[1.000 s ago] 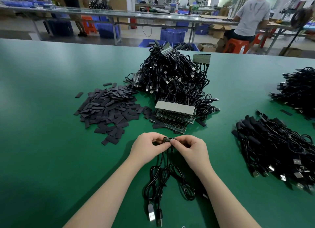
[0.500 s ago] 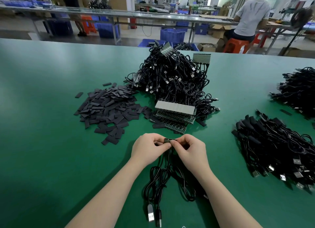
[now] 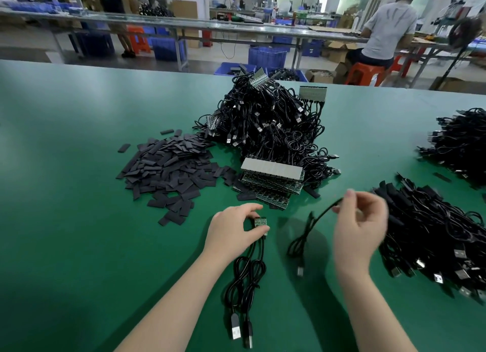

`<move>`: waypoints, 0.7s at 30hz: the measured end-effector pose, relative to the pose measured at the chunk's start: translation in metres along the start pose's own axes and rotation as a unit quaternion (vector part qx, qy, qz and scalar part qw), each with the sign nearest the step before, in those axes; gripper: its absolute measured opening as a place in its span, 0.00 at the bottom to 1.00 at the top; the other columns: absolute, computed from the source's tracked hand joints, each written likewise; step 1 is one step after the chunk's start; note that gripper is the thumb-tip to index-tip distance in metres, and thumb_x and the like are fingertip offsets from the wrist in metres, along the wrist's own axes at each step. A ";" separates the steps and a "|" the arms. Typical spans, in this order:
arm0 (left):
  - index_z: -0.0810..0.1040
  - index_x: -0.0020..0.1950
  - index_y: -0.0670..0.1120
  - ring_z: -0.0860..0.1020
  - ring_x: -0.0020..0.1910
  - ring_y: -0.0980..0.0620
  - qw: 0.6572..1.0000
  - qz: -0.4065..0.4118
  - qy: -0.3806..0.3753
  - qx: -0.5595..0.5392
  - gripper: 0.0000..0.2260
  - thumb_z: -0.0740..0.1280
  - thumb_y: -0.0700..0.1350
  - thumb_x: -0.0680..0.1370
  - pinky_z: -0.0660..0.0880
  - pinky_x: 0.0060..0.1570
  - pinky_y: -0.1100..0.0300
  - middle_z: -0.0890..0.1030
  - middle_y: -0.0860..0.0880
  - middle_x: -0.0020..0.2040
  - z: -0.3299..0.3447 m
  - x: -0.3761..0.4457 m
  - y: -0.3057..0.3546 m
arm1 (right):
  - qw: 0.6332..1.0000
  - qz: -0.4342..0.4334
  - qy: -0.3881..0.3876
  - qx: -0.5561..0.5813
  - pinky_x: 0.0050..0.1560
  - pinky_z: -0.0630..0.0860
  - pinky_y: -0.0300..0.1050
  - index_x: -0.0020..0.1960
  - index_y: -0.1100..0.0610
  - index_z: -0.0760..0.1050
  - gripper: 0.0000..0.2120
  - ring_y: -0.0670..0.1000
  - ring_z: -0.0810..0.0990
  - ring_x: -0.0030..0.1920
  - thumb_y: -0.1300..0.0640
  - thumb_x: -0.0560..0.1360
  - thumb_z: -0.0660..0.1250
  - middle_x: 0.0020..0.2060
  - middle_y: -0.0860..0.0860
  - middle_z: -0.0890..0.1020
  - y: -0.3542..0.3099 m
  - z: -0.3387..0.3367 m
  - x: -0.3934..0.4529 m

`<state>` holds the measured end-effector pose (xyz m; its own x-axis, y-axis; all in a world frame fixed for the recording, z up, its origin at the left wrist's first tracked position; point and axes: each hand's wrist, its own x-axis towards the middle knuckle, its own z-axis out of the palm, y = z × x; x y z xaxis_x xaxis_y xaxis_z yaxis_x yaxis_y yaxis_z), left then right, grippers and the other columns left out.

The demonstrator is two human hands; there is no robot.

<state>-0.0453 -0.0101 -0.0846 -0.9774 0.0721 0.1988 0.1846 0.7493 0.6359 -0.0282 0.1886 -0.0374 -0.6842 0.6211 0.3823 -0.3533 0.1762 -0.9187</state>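
Green board (image 3: 261, 222) trailing two cables (image 3: 251, 275) is pinched between thumb and fingers of your left hand (image 3: 234, 232); to its right, your right hand (image 3: 360, 225) pinches one black cable (image 3: 306, 234).

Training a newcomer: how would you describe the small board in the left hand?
On the green table, nearer than the stacked circuit board strips, the left hand pinches a small green circuit board. Unlike those strips, it is short and trails two black USB cables.
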 end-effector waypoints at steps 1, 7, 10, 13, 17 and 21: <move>0.75 0.65 0.60 0.75 0.56 0.62 1.000 0.013 0.004 0.017 0.21 0.68 0.62 0.73 0.70 0.57 0.59 0.79 0.64 0.55 0.001 0.001 0.000 | 0.999 -0.039 0.014 0.019 0.39 0.75 0.34 0.47 0.46 0.72 0.06 0.42 0.77 0.38 0.56 0.81 0.64 0.41 0.46 0.77 -0.011 -0.004 0.005; 0.73 0.68 0.56 0.73 0.62 0.58 0.999 0.029 0.021 0.031 0.27 0.60 0.69 0.75 0.70 0.59 0.58 0.77 0.59 0.62 0.004 0.001 0.000 | 0.982 -0.151 -0.114 0.003 0.42 0.77 0.46 0.45 0.37 0.76 0.09 0.54 0.83 0.41 0.52 0.78 0.68 0.41 0.49 0.82 -0.065 0.001 0.011; 0.71 0.69 0.56 0.72 0.63 0.62 0.986 0.015 0.122 -0.112 0.25 0.52 0.66 0.79 0.70 0.64 0.56 0.76 0.61 0.61 0.000 -0.008 0.001 | 0.972 -0.084 -0.214 0.040 0.42 0.81 0.44 0.44 0.43 0.77 0.09 0.53 0.86 0.42 0.57 0.78 0.69 0.39 0.47 0.83 -0.074 0.021 0.002; 0.72 0.66 0.54 0.71 0.64 0.61 0.943 0.026 0.273 -0.188 0.17 0.53 0.55 0.80 0.69 0.65 0.55 0.75 0.61 0.61 -0.006 -0.017 0.002 | 0.963 0.069 -0.200 0.165 0.42 0.81 0.39 0.46 0.53 0.77 0.05 0.53 0.87 0.43 0.61 0.79 0.68 0.40 0.52 0.84 -0.067 0.040 -0.005; 0.78 0.61 0.45 0.68 0.65 0.50 0.880 0.014 0.463 -0.104 0.15 0.61 0.48 0.78 0.63 0.67 0.50 0.69 0.51 0.64 -0.014 -0.018 -0.002 | 0.953 0.180 -0.229 0.085 0.41 0.78 0.40 0.48 0.57 0.76 0.04 0.50 0.85 0.41 0.60 0.77 0.71 0.42 0.56 0.85 -0.024 0.051 -0.019; 0.79 0.59 0.48 0.66 0.67 0.41 0.853 -0.110 0.510 -0.026 0.15 0.69 0.43 0.72 0.56 0.67 0.48 0.70 0.43 0.67 -0.034 -0.010 -0.017 | 0.947 0.092 -0.291 -0.103 0.40 0.74 0.31 0.46 0.47 0.76 0.07 0.41 0.80 0.37 0.56 0.75 0.74 0.37 0.44 0.84 0.022 0.037 -0.037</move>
<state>-0.0355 -0.0460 -0.0719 -0.3953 -0.6965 0.5989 0.0397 0.6384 0.7687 -0.0338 0.1415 -0.0677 -0.9791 0.1398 0.1480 -0.1028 0.2881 -0.9521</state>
